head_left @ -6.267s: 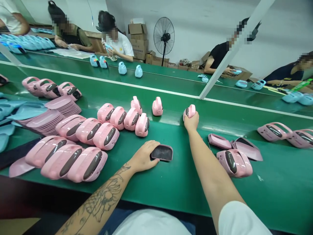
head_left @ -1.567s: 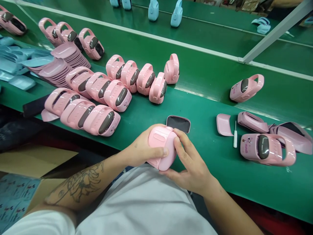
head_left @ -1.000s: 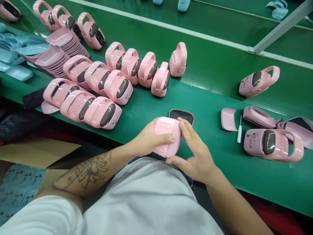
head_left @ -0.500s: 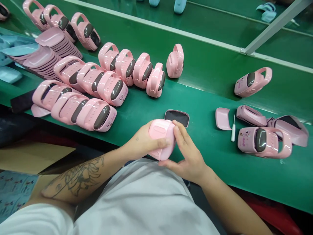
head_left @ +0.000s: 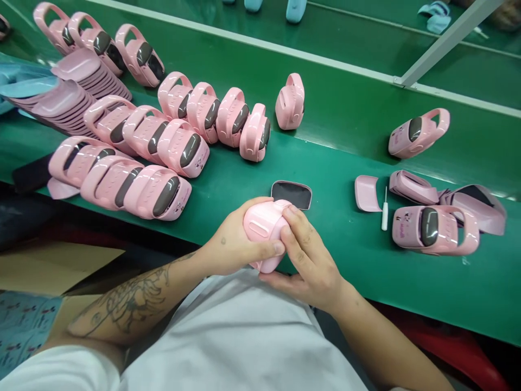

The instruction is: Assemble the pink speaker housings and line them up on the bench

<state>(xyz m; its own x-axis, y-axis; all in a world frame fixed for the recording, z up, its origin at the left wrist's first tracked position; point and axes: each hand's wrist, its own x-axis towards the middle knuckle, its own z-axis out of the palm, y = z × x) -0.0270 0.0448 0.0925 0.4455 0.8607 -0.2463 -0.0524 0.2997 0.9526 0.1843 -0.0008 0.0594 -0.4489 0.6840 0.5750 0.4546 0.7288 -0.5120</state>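
Close to my body, at the table's near edge, I hold a rounded pink plastic housing [head_left: 264, 224] with a raised oval on its side. My left hand [head_left: 232, 245] wraps its left side, thumb pressed across the front. My right hand [head_left: 311, 258] grips its right edge, with fingers at the top and the thumb below. Just beyond it lies a pink panel with a dark lining [head_left: 291, 194]. What the undersides of my fingers touch is hidden.
Several pink handled units [head_left: 157, 193] stand in rows at left, beside stacked pink panels [head_left: 69, 103]. At right are a white-handled screwdriver [head_left: 385, 216], a curved pink panel [head_left: 366, 193] and a printed pink unit [head_left: 435, 231]. A metal post [head_left: 448, 43] rises at the back right.
The pink housing has tilted slightly in my hands. My right fingers have curled in closer on its right edge. The whole view has shifted a little.
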